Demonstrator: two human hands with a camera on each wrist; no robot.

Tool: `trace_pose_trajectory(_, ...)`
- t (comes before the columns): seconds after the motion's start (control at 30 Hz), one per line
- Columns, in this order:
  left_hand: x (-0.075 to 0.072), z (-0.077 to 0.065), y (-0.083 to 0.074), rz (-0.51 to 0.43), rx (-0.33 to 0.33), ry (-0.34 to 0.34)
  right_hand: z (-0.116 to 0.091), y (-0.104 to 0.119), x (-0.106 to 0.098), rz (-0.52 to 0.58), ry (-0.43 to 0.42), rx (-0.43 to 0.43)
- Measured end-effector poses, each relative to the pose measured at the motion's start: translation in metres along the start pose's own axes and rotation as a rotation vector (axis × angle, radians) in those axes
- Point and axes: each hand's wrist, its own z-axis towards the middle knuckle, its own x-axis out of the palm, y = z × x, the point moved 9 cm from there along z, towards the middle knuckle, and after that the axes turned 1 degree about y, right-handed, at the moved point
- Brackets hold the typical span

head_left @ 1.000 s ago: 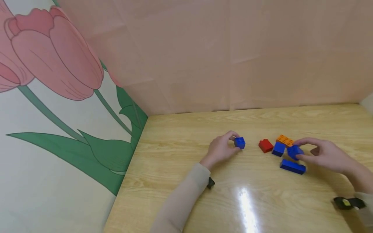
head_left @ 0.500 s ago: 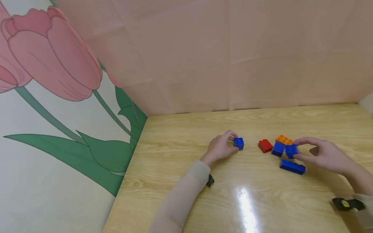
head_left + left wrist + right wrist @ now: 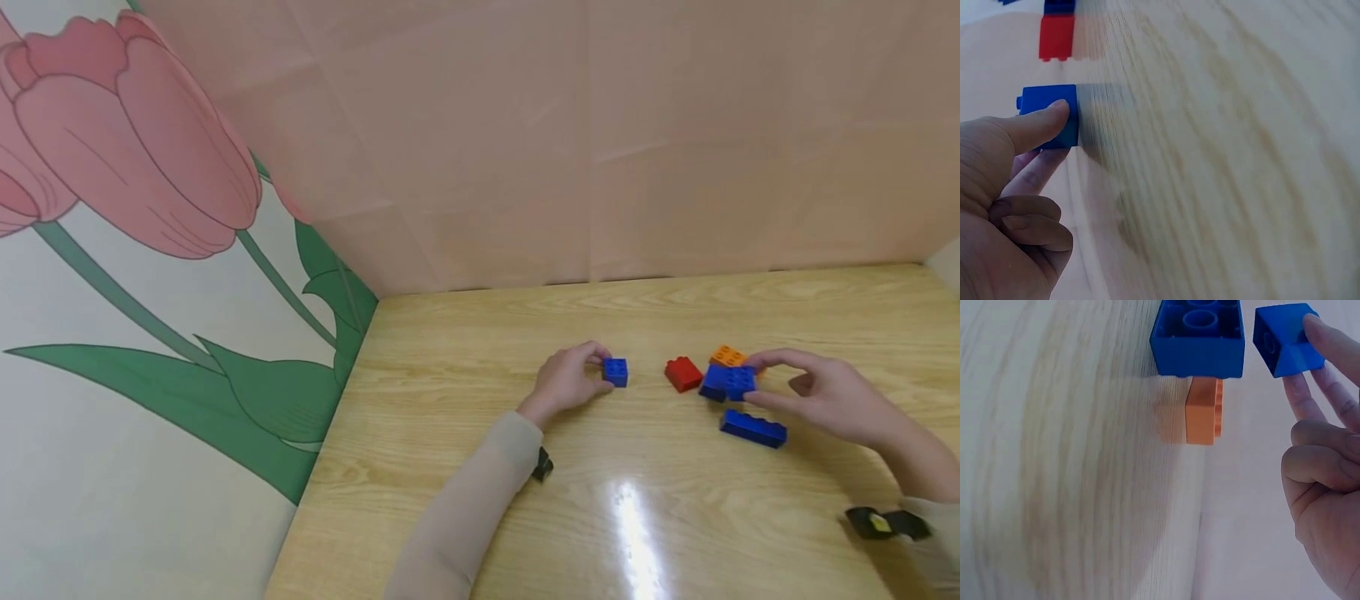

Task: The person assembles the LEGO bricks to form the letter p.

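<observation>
My left hand pinches a small blue building block between thumb and fingers, low over the wooden table; its studs point up in the head view. In the left wrist view the thumb lies across the side of that blue block. My right hand pinches a second small blue block, held above the table, its hollow underside showing in the right wrist view. From the head it overlaps another blue block and part of an orange block.
A red block sits between the two hands. Nearer to me, a long blue block lies on its side on the table. Behind the table rises a pinkish backdrop, with a tulip-patterned panel at left.
My right hand has moved left with its blue block, from beside the other blue block to overlapping it in the head view. The left hand has barely moved.
</observation>
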Motion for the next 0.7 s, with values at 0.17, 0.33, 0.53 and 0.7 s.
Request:
trace_pose_trajectory(0.17,0.001,0.001,0.002,-0.003,0.001,-0.003,0.003,0.003,0.004,-0.006,0.013,0.019)
trace_pose_trajectory(0.33,0.001,0.002,0.003,-0.004,0.002,-0.007,0.009,0.011,0.008,-0.01,0.022,0.015)
trace_pose_trajectory(0.53,0.001,0.002,0.002,0.008,0.01,-0.007,0.018,0.022,0.015,-0.016,0.037,-0.015)
trace_pose_trajectory(0.7,0.002,0.002,0.002,0.006,0.009,-0.006,0.025,0.03,0.02,-0.018,0.048,-0.004)
